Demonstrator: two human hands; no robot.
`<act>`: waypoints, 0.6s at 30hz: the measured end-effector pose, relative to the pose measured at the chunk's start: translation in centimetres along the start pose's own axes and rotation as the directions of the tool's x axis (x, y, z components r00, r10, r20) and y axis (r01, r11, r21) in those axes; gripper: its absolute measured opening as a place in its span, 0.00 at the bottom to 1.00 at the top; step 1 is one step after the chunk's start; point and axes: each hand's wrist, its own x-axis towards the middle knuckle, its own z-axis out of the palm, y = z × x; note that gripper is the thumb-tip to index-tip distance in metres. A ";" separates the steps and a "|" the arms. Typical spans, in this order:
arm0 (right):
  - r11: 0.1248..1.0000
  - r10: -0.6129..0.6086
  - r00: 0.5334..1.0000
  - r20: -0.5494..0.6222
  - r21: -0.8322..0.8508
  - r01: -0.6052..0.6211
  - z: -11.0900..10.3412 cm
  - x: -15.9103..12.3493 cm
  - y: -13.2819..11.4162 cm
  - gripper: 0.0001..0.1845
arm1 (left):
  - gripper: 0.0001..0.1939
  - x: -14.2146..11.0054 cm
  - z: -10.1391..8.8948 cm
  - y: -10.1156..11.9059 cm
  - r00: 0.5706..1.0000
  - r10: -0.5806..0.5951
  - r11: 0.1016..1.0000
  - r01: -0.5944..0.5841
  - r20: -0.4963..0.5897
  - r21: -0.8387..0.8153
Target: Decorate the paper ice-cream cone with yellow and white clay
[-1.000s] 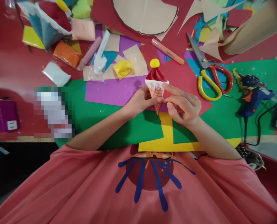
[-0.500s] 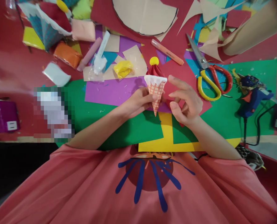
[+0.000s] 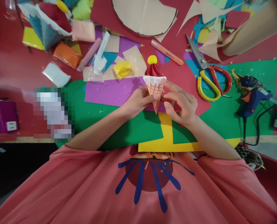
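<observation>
Much of our tabletop (image 3: pixel 3 68) hides under coloured paper (image 3: pixel 138 133); scissors (image 3: pixel 202 60) and a glue gun (image 3: pixel 253 101) crowd our right. Over the purple sheet (image 3: pixel 112 93), our left fingers (image 3: pixel 150 100) pinch the cone (image 3: pixel 155 88), tip down; our right fingers (image 3: pixel 177 87), loosely parted, sit at its edge.

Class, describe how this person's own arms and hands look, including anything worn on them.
The left hand and right hand are bare, with no glove, ring or watch visible. Both forearms are bare too, below loose, plain salmon-pink sleeves. These belong to a matching shirt whose front print has long, blue, drip-like streaks.
</observation>
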 end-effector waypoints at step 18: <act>0.999 0.042 0.997 0.064 -0.010 -0.041 -0.3 0.3 -0.4 0.09 | 0.25 0.1 -0.2 -0.3 0.999 0.024 0.997 -0.022 -0.031 0.075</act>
